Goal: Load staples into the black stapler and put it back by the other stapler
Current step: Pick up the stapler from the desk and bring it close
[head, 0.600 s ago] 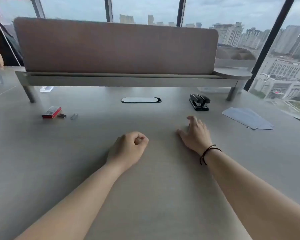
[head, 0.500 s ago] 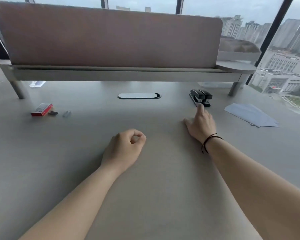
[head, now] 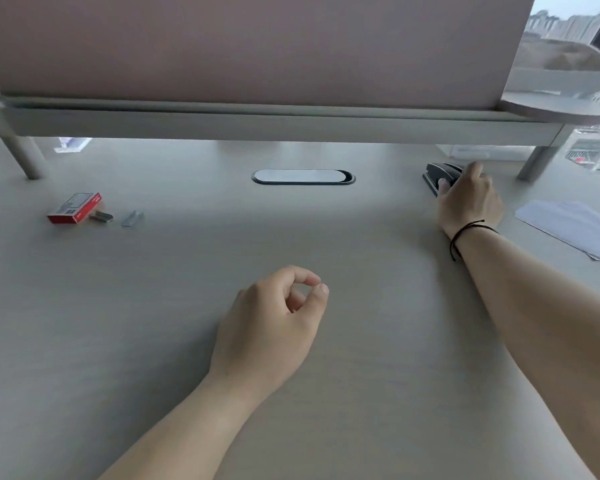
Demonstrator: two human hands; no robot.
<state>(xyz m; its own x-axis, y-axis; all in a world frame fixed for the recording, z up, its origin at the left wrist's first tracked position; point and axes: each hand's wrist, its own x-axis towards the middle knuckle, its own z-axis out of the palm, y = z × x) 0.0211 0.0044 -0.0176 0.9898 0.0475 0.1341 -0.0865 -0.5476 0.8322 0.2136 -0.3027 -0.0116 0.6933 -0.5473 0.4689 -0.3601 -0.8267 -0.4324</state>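
Because two dark staplers (head: 442, 174) sit pressed together at the far right of the desk (head: 361, 393), under the raised shelf (head: 257, 124), easy to lift the wrong one or drag both. Hard to tell from here which is the black stapler meant for loading; too close and too covered to separate. Right hand (head: 471, 200) draped over them, thumb (head: 442, 184) against the near side, fingers curled over the top and far side. Cannot tell whether closed firmly on a stapler yet or only resting there. A loose hold risks knocking one against the shelf leg (head: 537, 164) just beyond.

Left hand (head: 274, 320) resting near the middle of the desk, loosely curled, thumb and forefinger nearly meeting, nothing in it. Red staple box (head: 74, 207) far off to the left, with two loose staple strips (head: 132, 218) just beside it, well apart from both hands. Small strips, likely to break or scatter if pinched carelessly. Sheets of paper (head: 575, 233) lying right of the wrist.
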